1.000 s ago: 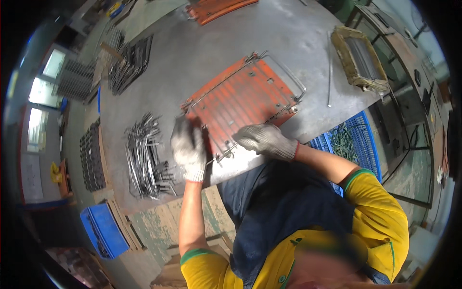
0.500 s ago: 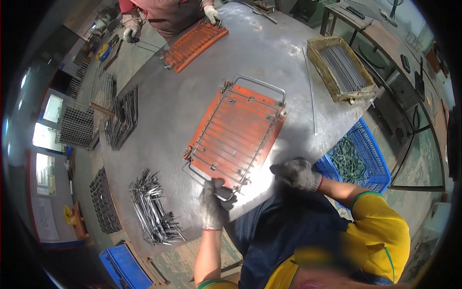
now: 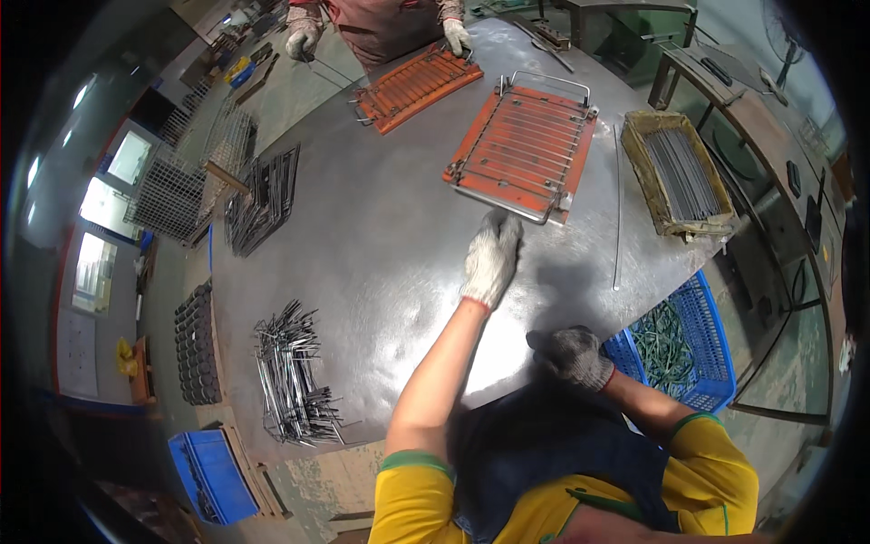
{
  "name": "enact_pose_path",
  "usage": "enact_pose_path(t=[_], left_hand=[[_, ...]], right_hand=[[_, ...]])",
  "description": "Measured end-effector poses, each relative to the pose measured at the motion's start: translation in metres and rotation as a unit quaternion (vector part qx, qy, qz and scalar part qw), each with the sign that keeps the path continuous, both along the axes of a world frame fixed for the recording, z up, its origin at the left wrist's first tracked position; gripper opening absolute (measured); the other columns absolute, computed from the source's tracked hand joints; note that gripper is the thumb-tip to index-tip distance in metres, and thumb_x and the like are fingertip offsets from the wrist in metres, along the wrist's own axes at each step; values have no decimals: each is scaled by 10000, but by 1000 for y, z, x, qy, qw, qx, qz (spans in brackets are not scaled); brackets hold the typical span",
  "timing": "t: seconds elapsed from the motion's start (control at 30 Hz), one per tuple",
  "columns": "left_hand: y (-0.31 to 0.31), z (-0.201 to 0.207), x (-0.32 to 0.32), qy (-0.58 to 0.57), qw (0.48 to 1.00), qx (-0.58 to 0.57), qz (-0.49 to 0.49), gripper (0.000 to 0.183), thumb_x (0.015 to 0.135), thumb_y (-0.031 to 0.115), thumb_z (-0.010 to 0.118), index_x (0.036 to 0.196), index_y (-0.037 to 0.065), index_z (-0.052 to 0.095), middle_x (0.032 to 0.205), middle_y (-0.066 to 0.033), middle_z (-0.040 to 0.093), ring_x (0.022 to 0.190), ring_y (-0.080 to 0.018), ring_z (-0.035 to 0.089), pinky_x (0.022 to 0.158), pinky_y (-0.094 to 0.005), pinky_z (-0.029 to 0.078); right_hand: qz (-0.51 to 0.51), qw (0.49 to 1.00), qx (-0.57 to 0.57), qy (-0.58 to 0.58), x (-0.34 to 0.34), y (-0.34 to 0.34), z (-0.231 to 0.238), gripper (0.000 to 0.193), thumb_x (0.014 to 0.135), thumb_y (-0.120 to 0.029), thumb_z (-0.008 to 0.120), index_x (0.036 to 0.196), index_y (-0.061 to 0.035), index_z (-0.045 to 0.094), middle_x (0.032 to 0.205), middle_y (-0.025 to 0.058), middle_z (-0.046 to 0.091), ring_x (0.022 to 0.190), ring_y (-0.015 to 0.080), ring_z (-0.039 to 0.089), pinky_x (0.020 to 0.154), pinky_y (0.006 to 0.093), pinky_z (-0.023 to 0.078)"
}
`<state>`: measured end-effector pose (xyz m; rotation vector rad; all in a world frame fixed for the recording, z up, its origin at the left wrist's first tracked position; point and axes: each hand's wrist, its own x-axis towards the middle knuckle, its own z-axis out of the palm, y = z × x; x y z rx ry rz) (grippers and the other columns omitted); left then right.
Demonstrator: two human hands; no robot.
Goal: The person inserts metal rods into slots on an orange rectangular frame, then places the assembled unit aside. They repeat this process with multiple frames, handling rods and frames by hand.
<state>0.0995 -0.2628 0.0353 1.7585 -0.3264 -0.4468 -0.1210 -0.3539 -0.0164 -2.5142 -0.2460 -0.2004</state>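
Left hand [image 3: 492, 257], glove open, touches orange jig [image 3: 524, 152] near edge; jig may slide. Right hand [image 3: 571, 355] loosely curled, empty, at table [image 3: 381, 245] edge.

A: Tabletop [image 3: 381, 245]: smooth grey sheet metal, dull sheen. Wire rack [image 3: 524, 145]: bare steel rods over an orange-painted plate.

B: Left hand [image 3: 491, 256]: knitted cloth glove, matt. Blue crate [image 3: 702, 326]: probably plastic.

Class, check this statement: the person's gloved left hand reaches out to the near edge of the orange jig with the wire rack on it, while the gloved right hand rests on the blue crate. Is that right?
Not quite. In the head view the left hand does reach the near edge of the orange jig, but the right hand rests at the edge of the metal table, beside the blue crate, not on it.
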Motion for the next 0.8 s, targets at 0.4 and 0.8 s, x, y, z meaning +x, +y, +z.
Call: enact_pose_path(t=[0.4,0.8], left_hand=[[210,-15,-26,-434,808,392,72,313,894,148,594,1184,29,597,1179,-160,570,1186,-370,504,1014,-487,428],[204,-22,2,-464,791,376,133,271,901,168,586,1133,29,610,1105,-159,586,1111,-372,519,969,-485,447]], right_hand=[[-91,996,-15,8,18,24,-4,238,939,-324,657,1091,-145,694,852,95,707,760,325,698,668,458,551],[-79,997,13,-4,70,58,3,269,977,-341,613,1076,-108,706,988,122,728,880,336,704,758,447,555]])
